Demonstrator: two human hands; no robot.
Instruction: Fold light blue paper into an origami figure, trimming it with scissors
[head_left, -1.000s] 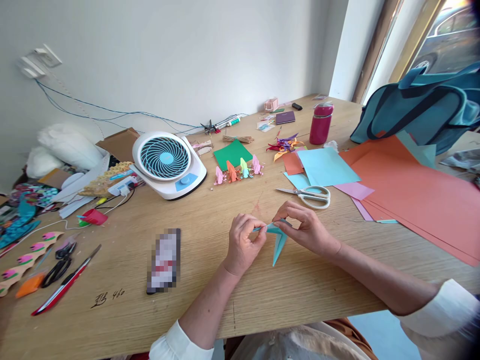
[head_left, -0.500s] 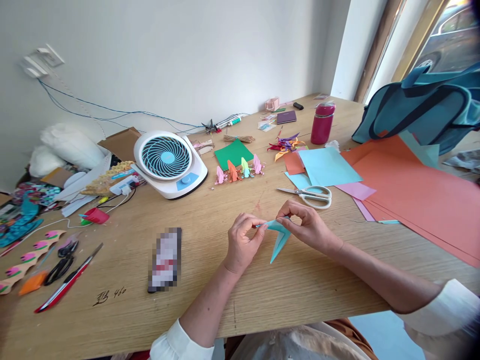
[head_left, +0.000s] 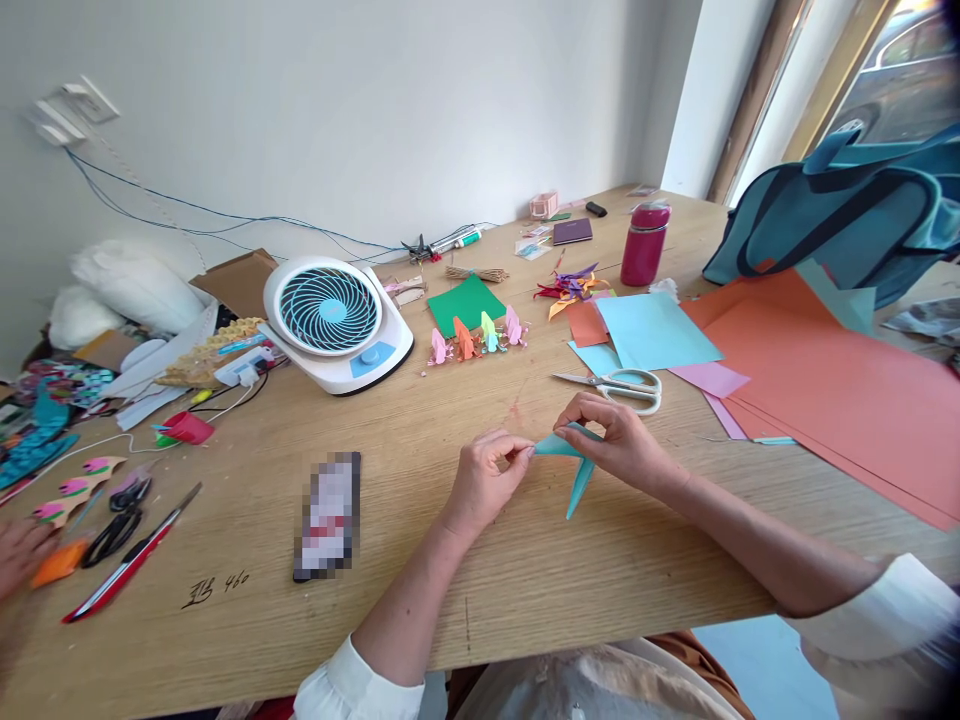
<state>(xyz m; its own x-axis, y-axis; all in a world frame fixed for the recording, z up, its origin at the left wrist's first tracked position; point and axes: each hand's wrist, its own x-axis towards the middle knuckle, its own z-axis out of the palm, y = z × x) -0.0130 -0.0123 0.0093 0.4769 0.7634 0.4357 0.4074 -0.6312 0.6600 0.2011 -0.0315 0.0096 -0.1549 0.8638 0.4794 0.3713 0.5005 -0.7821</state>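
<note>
Between my two hands is a folded piece of light blue paper (head_left: 578, 487), with one narrow pointed flap hanging down. My left hand (head_left: 487, 480) pinches its left tip between thumb and fingers. My right hand (head_left: 615, 440) grips the upper right part of the fold, hiding some of it. Just beyond my right hand lie scissors (head_left: 634, 390) with white handles. Farther back, several small folded paper figures (head_left: 465, 342) in pink, orange and green stand in a row by a green paper sheet (head_left: 466, 304).
A white fan (head_left: 330, 315) stands back left. Light blue sheets (head_left: 660, 330), large orange sheets (head_left: 847, 400), a magenta bottle (head_left: 645, 243) and a teal bag (head_left: 825, 220) occupy the right. A red knife (head_left: 131, 560) and black scissors (head_left: 116, 530) lie left, near another person's hand (head_left: 22, 550).
The blue paper has turned in my hands, its hanging flap now farther right and narrower. Another person's hand has come in at the left edge, over the patterned strip.
</note>
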